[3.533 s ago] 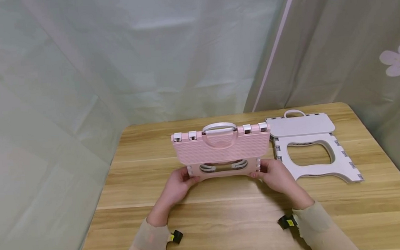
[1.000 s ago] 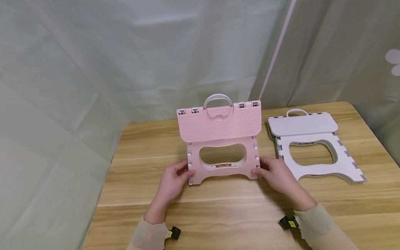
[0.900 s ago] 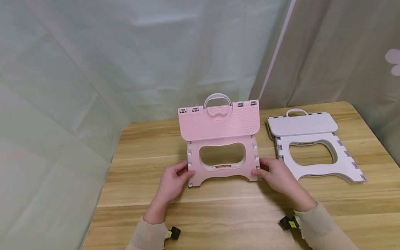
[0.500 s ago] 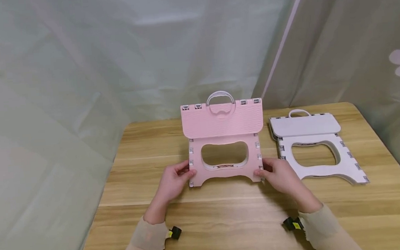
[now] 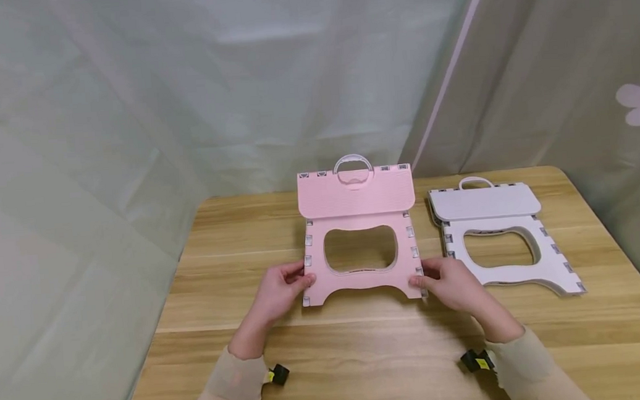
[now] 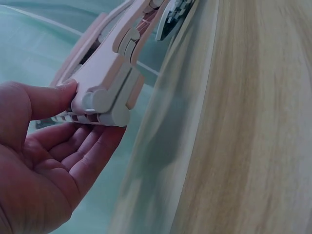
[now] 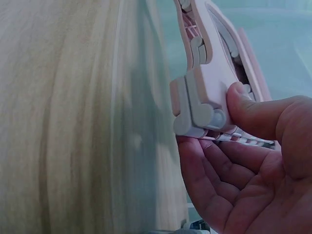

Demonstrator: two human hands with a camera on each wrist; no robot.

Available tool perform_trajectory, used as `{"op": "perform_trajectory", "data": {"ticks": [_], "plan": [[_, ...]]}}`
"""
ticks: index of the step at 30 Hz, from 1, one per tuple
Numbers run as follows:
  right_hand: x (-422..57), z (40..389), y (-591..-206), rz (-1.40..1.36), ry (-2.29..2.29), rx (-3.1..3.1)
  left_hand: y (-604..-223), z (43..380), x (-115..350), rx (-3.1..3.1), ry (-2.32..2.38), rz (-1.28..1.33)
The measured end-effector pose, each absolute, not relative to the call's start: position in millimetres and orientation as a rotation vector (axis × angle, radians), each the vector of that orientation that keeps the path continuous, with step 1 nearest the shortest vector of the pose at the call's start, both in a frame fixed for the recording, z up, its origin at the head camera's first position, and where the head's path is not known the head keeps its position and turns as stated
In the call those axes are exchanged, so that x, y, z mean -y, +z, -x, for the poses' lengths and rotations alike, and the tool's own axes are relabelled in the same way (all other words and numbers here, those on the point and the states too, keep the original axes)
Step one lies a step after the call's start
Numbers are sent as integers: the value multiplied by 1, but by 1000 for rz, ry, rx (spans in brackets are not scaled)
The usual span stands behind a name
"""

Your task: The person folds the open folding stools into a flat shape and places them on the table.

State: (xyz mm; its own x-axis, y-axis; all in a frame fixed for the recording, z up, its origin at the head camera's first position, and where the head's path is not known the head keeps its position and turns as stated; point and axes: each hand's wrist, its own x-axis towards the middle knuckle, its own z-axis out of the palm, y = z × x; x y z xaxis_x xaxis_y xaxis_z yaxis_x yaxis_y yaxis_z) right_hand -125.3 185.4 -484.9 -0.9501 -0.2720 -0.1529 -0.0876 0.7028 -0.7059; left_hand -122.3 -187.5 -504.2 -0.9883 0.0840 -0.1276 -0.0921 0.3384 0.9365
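Observation:
A pink folding stool (image 5: 356, 192), folded flat, is held between both hands, its panel and pale loop handle toward the back. My left hand (image 5: 279, 291) grips its lower left corner, thumb on the front face and fingers along the side edge. At the lower right corner my right hand (image 5: 451, 282) pinches it the same way. In the left wrist view the stool's layered, hinged corner (image 6: 105, 100) sits between thumb and fingers, above the table. The right wrist view shows the opposite corner (image 7: 202, 105) under the thumb, fingers beneath it.
A white folding stool (image 5: 484, 202), also folded flat, lies on the wooden table (image 5: 364, 358) to the right, close beside my right hand. Pale curtains (image 5: 301, 90) hang behind the table and on both sides. Black wrist cameras (image 5: 279, 374) sit at the cuffs.
Since the earliest frame the pink stool has swung from steeply foreshortened to showing its full front face. In the last half second it has tilted slightly further back; both hands keep their grip.

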Motion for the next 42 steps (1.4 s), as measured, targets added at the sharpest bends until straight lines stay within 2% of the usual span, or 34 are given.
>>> {"op": "perform_trajectory", "data": {"ticks": [21, 42], "plan": [[-185, 129, -490, 134, -1052, -2551, -526, 127, 184, -2351, 1658, 78], [-183, 130, -491, 111, -979, -2549, -534, 131, 185, -2362, 1589, 77]]}}
